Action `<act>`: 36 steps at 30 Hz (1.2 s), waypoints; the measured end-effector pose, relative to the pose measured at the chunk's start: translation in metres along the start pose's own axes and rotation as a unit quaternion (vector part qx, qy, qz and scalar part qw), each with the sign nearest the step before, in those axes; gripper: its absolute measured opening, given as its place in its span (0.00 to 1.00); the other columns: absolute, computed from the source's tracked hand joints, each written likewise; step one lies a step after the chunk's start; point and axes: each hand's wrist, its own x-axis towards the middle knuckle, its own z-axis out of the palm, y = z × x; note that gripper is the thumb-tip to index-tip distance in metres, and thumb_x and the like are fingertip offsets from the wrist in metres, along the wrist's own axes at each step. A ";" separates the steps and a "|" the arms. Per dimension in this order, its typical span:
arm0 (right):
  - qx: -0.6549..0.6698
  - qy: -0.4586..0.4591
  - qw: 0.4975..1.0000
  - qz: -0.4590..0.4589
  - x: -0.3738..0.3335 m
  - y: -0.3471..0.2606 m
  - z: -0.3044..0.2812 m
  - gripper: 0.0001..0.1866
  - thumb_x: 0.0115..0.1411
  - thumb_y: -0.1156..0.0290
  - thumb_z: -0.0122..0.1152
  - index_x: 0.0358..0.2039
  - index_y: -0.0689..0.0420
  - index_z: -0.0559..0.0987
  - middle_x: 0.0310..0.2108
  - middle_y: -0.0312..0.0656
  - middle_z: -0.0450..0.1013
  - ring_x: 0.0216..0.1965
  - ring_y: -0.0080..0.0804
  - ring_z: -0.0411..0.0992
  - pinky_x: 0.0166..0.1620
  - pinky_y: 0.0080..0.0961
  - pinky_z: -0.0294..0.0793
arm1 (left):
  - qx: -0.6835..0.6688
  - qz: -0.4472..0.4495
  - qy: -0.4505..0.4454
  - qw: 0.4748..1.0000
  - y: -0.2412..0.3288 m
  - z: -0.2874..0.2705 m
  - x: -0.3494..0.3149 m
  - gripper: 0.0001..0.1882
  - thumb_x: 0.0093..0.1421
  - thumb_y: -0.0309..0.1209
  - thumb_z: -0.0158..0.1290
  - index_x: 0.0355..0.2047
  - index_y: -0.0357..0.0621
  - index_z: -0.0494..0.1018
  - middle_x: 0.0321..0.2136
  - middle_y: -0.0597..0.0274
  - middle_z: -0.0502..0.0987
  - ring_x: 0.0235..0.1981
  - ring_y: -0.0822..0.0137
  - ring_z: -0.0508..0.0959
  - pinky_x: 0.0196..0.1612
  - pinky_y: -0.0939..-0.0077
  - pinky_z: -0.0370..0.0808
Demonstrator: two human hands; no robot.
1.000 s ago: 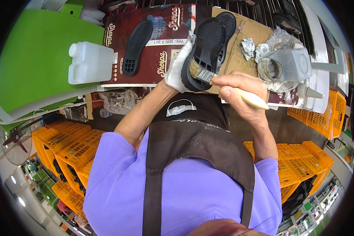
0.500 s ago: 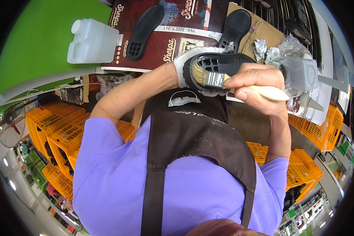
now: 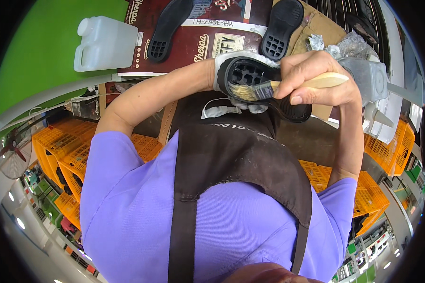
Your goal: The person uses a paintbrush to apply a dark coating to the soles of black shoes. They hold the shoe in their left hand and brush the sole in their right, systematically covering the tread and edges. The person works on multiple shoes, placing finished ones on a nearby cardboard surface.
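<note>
Right now, from the head camera, we see our right hand (image 3: 316, 80) wrapped tight around a paintbrush (image 3: 288, 86) with a pale wooden handle. Its bristles touch the inside of a black shoe sole (image 3: 264, 87), which we hold up in front of our chest, above our dark apron (image 3: 241, 151). Our left hand (image 3: 222, 70) wears a white glove and grips the sole from behind, so we cannot see its fingers well. We think the wet brush could drip onto the apron if we tip it too far, and the sole could slip if the gloved grip gets loose. Two more black soles (image 3: 170, 26) (image 3: 281, 28) lie flat on the table farther off, well apart from each other. Under them sits a dark red cardboard sheet (image 3: 193, 47) with curly white writing and a white label strip. A white plastic jug (image 3: 106, 43) stands to the left, beside the green board (image 3: 38, 56). A grey pot (image 3: 368, 78) sits just behind our right hand. Orange crates (image 3: 61, 151) are stacked below.
</note>
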 end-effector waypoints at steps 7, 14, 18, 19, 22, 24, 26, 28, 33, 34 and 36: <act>-0.035 -0.014 0.997 0.063 -0.027 0.002 -0.016 0.09 0.47 0.74 0.63 0.31 0.62 0.81 0.21 0.39 0.70 0.24 0.26 0.64 0.26 0.23 0.60 | 0.067 -0.002 0.187 0.980 0.006 0.022 -0.005 0.18 0.63 0.38 0.41 0.45 0.37 0.69 0.35 0.53 0.77 0.31 0.63 0.78 0.33 0.67 0.78; -0.099 0.273 0.956 -0.032 -0.071 -0.007 -0.009 0.14 0.53 0.67 0.59 0.35 0.65 0.78 0.22 0.38 0.69 0.23 0.22 0.66 0.24 0.17 0.60 | 0.288 0.224 0.169 0.915 0.013 0.067 0.005 0.20 0.63 0.39 0.42 0.48 0.35 0.65 0.40 0.55 0.75 0.41 0.64 0.76 0.46 0.72 0.72; -0.066 0.489 0.860 -0.131 -0.052 0.014 0.035 0.20 0.57 0.60 0.55 0.38 0.68 0.77 0.23 0.43 0.72 0.22 0.21 0.69 0.24 0.15 0.67 | 0.535 0.257 0.190 0.782 -0.001 0.046 0.001 0.15 0.63 0.25 0.39 0.48 0.34 0.67 0.49 0.54 0.70 0.50 0.67 0.70 0.52 0.74 0.69; -0.123 0.498 0.845 -0.151 -0.048 0.015 0.043 0.22 0.58 0.57 0.54 0.38 0.68 0.77 0.22 0.42 0.73 0.20 0.22 0.69 0.23 0.15 0.67 | 0.538 0.278 0.213 0.766 -0.005 0.052 0.005 0.14 0.61 0.26 0.43 0.47 0.35 0.69 0.46 0.55 0.72 0.47 0.67 0.71 0.50 0.74 0.69; -0.317 0.539 0.762 -0.170 -0.039 0.017 0.066 0.27 0.57 0.49 0.54 0.36 0.66 0.77 0.19 0.41 0.73 0.16 0.25 0.69 0.20 0.17 0.67 | 0.563 0.344 0.280 0.698 -0.007 0.062 0.018 0.13 0.59 0.31 0.49 0.43 0.39 0.72 0.40 0.61 0.75 0.40 0.70 0.73 0.45 0.75 0.71; -0.369 0.541 0.736 -0.169 -0.030 0.017 0.072 0.26 0.51 0.51 0.60 0.34 0.65 0.77 0.22 0.43 0.75 0.16 0.27 0.70 0.18 0.18 0.66 | 0.540 0.377 0.309 0.686 -0.011 0.064 0.024 0.14 0.57 0.31 0.52 0.44 0.40 0.71 0.41 0.61 0.74 0.40 0.70 0.73 0.44 0.77 0.71; -0.417 0.538 0.715 -0.161 -0.022 0.021 0.070 0.23 0.50 0.54 0.63 0.34 0.65 0.78 0.21 0.43 0.74 0.16 0.28 0.69 0.18 0.19 0.66 | 0.558 0.354 0.332 0.673 -0.011 0.073 0.028 0.21 0.54 0.31 0.56 0.48 0.43 0.67 0.44 0.61 0.72 0.45 0.68 0.71 0.52 0.72 0.65; -0.420 0.538 0.719 -0.132 -0.013 0.020 0.072 0.24 0.55 0.53 0.57 0.33 0.66 0.78 0.19 0.44 0.73 0.16 0.28 0.69 0.19 0.19 0.64 | 0.597 0.319 0.336 0.655 -0.009 0.076 0.033 0.24 0.52 0.32 0.57 0.50 0.43 0.65 0.46 0.61 0.71 0.49 0.66 0.68 0.57 0.68 0.60; -0.401 0.529 0.735 -0.138 0.005 0.018 0.082 0.24 0.56 0.53 0.56 0.32 0.67 0.78 0.20 0.46 0.73 0.16 0.28 0.68 0.19 0.20 0.65 | 0.487 0.292 0.259 0.781 -0.029 0.042 0.032 0.17 0.57 0.34 0.51 0.45 0.43 0.66 0.42 0.62 0.70 0.45 0.68 0.68 0.52 0.71 0.60; -0.399 0.523 0.740 -0.142 0.008 0.018 0.084 0.23 0.56 0.54 0.57 0.31 0.67 0.78 0.20 0.46 0.74 0.16 0.29 0.69 0.19 0.20 0.65 | 0.489 0.290 0.241 0.786 -0.032 0.033 0.032 0.16 0.58 0.34 0.51 0.44 0.43 0.66 0.42 0.62 0.70 0.45 0.68 0.68 0.51 0.71 0.61; -0.386 0.513 0.749 -0.166 0.016 0.018 0.086 0.22 0.56 0.56 0.58 0.31 0.68 0.78 0.20 0.46 0.74 0.16 0.29 0.69 0.19 0.20 0.66 | 0.514 0.289 0.210 0.780 -0.039 0.014 0.032 0.14 0.58 0.35 0.51 0.43 0.44 0.67 0.40 0.63 0.70 0.43 0.68 0.69 0.49 0.72 0.62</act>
